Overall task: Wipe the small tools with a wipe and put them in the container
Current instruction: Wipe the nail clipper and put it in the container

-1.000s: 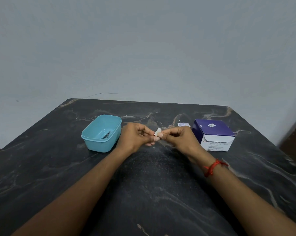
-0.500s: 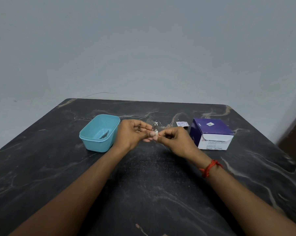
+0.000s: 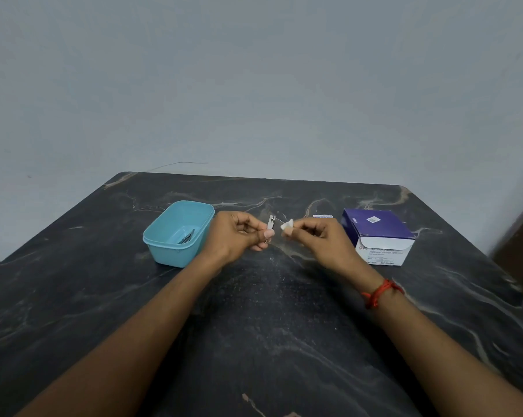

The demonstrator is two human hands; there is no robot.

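- Your right hand (image 3: 317,239) pinches the small white wipe (image 3: 286,225), now pulled clear (wiping looks done).
- Your left hand (image 3: 236,233) pinches the small silver metal tool (image 3: 271,222), near the light-blue plastic container (image 3: 169,254).

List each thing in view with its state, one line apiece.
left hand: pinches small tool, off the table
right hand: pinches wipe, apart from the small tool
container: lidless, upright, holds thin metal tools
swab box: on the table; open or shut unclear
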